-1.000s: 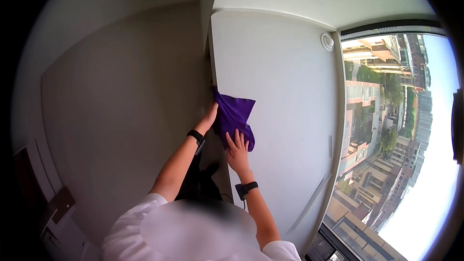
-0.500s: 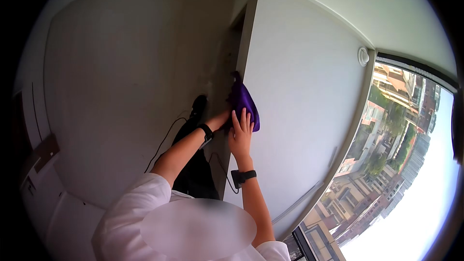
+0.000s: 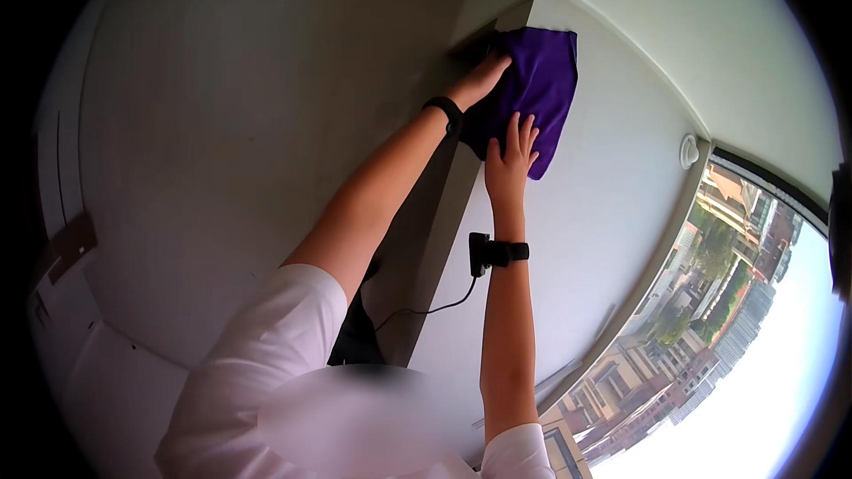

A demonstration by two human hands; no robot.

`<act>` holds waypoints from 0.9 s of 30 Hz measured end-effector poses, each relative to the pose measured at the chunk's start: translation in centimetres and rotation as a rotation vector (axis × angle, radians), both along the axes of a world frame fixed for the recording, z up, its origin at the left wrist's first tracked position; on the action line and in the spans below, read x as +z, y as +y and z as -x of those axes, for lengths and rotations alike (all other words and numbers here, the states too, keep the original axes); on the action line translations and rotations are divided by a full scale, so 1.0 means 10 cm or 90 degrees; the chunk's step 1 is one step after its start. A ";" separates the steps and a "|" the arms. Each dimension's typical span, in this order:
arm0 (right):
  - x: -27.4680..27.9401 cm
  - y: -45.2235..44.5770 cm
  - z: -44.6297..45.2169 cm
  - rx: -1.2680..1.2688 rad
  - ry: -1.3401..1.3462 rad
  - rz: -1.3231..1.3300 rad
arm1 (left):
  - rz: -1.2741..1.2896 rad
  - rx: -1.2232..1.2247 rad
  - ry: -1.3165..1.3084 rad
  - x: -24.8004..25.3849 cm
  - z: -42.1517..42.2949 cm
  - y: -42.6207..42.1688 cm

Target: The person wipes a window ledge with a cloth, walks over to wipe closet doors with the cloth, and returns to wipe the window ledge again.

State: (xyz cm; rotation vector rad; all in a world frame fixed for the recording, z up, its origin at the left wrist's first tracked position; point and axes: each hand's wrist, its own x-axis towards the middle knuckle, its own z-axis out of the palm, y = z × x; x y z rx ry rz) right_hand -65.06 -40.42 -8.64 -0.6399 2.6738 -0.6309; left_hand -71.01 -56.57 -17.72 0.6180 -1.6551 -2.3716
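A purple cloth (image 3: 546, 71) lies spread over the far end of a white ledge (image 3: 586, 213) and hangs over its left edge. My right hand (image 3: 508, 160) rests on the cloth's near part, fingers stretched and spread, pressing it flat. At the cloth's left side, my left hand (image 3: 479, 80) grips it by the ledge's edge; some of its fingers are hidden in shadow. Each wrist wears a black band, and a small black device (image 3: 479, 255) with a cable sits at the right one.
A window (image 3: 710, 302) runs along the right side, with buildings and trees outside. A round white fitting (image 3: 689, 151) is on the surface beside the window frame. The cable (image 3: 435, 309) trails down from my right wrist. A plain wall or floor surface (image 3: 266, 124) fills the left.
Both hands have moved farther away and to the right along the ledge, taking the cloth with them. The cloth, bunched before, is now spread out wider.
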 end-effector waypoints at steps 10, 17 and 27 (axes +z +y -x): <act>0.13 0.69 -1.25 0.060 -0.038 0.062 | -0.501 -0.158 -0.058 -0.28 -2.16 1.40; 0.85 0.48 -2.07 -0.063 -0.520 0.228 | -0.220 -0.033 -0.225 1.07 -3.44 0.79; 2.25 -1.10 -1.83 0.214 -0.654 0.599 | 0.425 0.060 -0.123 4.24 -4.22 -0.83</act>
